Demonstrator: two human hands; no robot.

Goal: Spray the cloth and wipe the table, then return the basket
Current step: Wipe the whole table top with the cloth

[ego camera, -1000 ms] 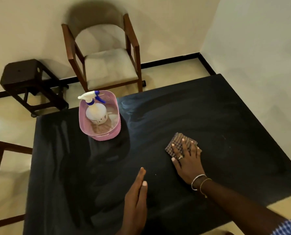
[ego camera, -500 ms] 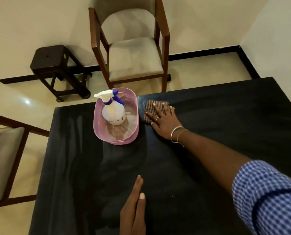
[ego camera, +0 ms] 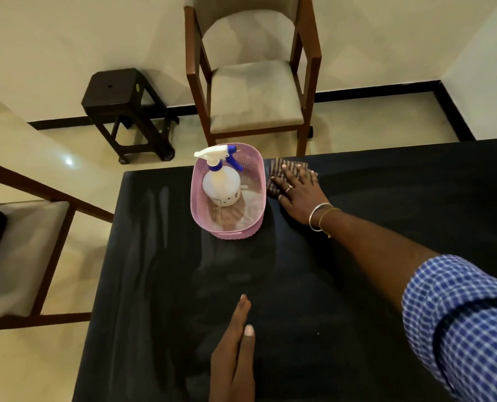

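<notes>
A pink basket [ego camera: 203,184] stands near the far edge of the black table [ego camera: 372,271], with a white spray bottle [ego camera: 221,184] with a blue trigger upright inside it. My right hand [ego camera: 299,192] lies flat, palm down, pressing a checked brown cloth [ego camera: 277,169] against the table just right of the basket, at the far edge. My left hand [ego camera: 235,352] rests flat on the table near the front edge, fingers together, holding nothing.
A wooden chair [ego camera: 253,82] with a beige seat stands beyond the table's far edge. A dark stool [ego camera: 125,111] sits by the wall to the left. Another chair [ego camera: 24,250] is at the table's left side.
My right hand has slid the cloth from the middle of the table to the far edge beside the basket. The left hand has stayed flat on the table.
</notes>
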